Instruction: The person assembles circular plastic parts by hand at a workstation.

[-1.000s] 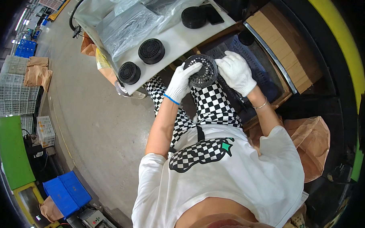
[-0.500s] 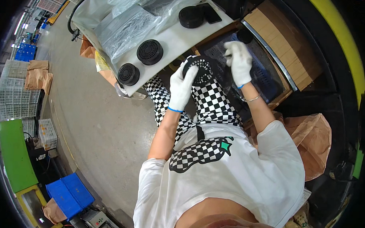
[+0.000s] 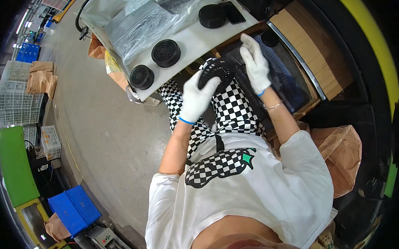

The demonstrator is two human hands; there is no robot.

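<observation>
My left hand (image 3: 198,97), in a white glove with a blue cuff, grips a round black perforated disc (image 3: 219,73) over my lap. The disc is tilted and slightly smeared by motion. To its right is my white-gloved right hand (image 3: 256,67), fingers stretched out and holding nothing visible. It hovers over the blue-lined open box (image 3: 293,90). On the white tabletop ahead stand similar black perforated round pieces: a small one (image 3: 142,77) at the left corner, a larger one (image 3: 166,53) beside it, and a plain-looking black round piece (image 3: 212,16) farther right.
A dark phone (image 3: 233,12) lies at the tabletop's right end. Clear plastic sheeting (image 3: 139,30) covers the far part. A metal-edged cardboard panel (image 3: 316,49) borders the box. Brown paper (image 3: 339,155) lies at my right; a blue crate (image 3: 74,210) is at lower left.
My left hand has tilted the disc and shifted slightly left. My right hand has moved a little left and up, and its curled fingers have straightened.
</observation>
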